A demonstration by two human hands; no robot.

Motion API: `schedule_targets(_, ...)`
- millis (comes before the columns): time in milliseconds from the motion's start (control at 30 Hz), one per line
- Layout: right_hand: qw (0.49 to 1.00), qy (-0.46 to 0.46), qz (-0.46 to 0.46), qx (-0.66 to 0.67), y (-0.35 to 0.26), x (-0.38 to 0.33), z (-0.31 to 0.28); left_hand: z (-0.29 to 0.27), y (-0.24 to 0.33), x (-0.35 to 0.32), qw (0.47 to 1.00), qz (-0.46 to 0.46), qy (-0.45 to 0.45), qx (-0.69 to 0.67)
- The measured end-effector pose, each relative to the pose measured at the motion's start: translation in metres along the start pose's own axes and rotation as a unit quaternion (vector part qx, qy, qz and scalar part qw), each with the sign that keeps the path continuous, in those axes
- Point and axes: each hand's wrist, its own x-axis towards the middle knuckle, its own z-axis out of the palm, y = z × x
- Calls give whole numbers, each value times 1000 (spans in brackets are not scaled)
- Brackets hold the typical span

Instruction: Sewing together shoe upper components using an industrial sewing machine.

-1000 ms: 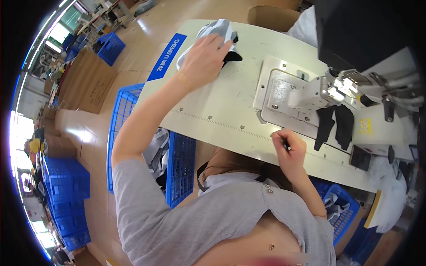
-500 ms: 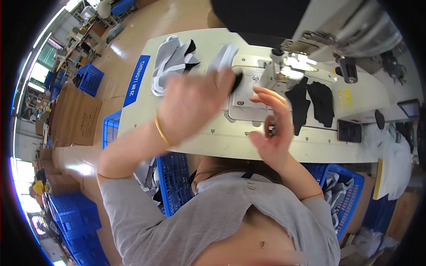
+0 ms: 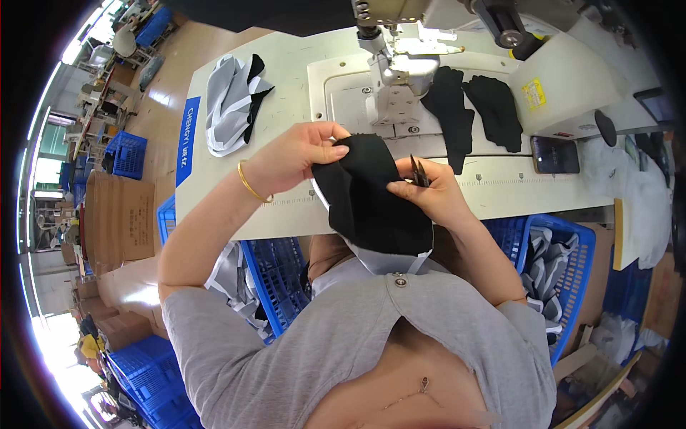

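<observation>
A black fabric piece with a light grey layer beneath it hangs between my hands at the table's front edge. My left hand pinches its upper left edge between thumb and fingers. On the right side, my right hand holds the fabric edge under its thumb. The same hand also keeps small dark thread snips, points up, among its fingers. Behind the hands stands the sewing machine head, its needle area apart from the fabric. Part of the grey layer is hidden under the black.
Grey and black fabric pieces lie at the table's left. Two black pieces lie right of the machine head, with a phone beyond. Blue baskets of cut pieces stand below, one left and one right.
My left hand has come back from the pile side and now holds the fabric piece in front of me. My right hand has closed on the fabric's other edge. The view has shifted.
</observation>
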Motion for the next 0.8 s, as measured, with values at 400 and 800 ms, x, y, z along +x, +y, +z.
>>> schedule_targets(400,965,73,-195,-159,-13,-14,1,65,-1,7,953,78,133,259)
schedule_targets(800,735,322,-112,-586,7,45,-190,66,-37,34,960,187,206,23)
